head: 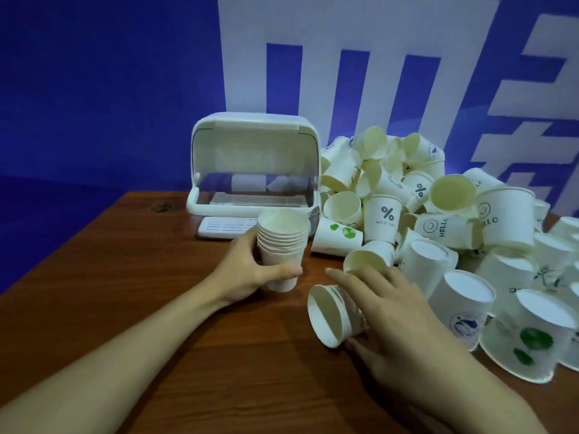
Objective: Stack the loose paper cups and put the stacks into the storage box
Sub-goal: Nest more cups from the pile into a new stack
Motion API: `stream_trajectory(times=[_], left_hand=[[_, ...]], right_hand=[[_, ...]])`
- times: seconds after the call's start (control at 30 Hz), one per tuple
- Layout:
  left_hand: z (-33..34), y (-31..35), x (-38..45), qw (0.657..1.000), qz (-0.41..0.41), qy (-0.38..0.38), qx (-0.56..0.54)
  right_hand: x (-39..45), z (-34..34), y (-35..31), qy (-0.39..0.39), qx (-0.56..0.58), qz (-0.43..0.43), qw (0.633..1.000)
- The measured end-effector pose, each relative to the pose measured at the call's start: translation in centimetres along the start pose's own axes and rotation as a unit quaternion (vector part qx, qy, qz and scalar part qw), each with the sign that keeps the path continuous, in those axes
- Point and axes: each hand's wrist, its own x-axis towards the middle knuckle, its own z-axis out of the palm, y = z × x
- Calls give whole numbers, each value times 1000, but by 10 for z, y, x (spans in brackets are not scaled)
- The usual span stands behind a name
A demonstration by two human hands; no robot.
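Just in front of the open storage box (pixel 255 170), the left hand (pixel 247 270) gripped one stack of cups (pixel 281 245); the right hand (pixel 385 308) grasped one cup (pixel 330 319) lying sideways, beside the heap (pixel 438 214).

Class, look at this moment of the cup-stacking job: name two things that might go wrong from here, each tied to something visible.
1. The left hand grips the upright stack only near its base; its tall upper part might tip or slide apart.
2. The right hand holds a cup lying on its side right beside the heaped pile; lifting it may knock neighbouring cups off the table.
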Motion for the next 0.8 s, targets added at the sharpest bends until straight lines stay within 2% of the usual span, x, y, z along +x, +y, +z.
stream_trajectory(times=[0.1, 0.17, 0.23, 0.3, 0.37, 0.47, 0.63, 0.8], left_hand=[[2, -4, 1, 1000, 13, -15, -4], [1, -6, 3, 1000, 19, -11, -2], [2, -8, 3, 1000, 16, -9, 0], [2, -9, 3, 1000, 18, -15, 11], [2, -10, 2, 999, 21, -20, 18], [4, -8, 1, 1000, 20, -13, 21], [6, -8, 1, 1000, 26, -5, 0], [7, -8, 1, 999, 29, -15, -24]], right_hand=[[9, -5, 4, 86, 15, 2, 996], [15, -16, 7, 167, 89, 21, 982], [24, -30, 8, 275, 196, 61, 939], [39, -37, 4, 326, 328, 100, 881], [61, -33, -1, 314, 422, 133, 840], [92, -15, -11, 291, 465, 146, 824], [110, 1, -15, 291, 447, 151, 832], [109, -4, -19, 280, 389, 132, 868]])
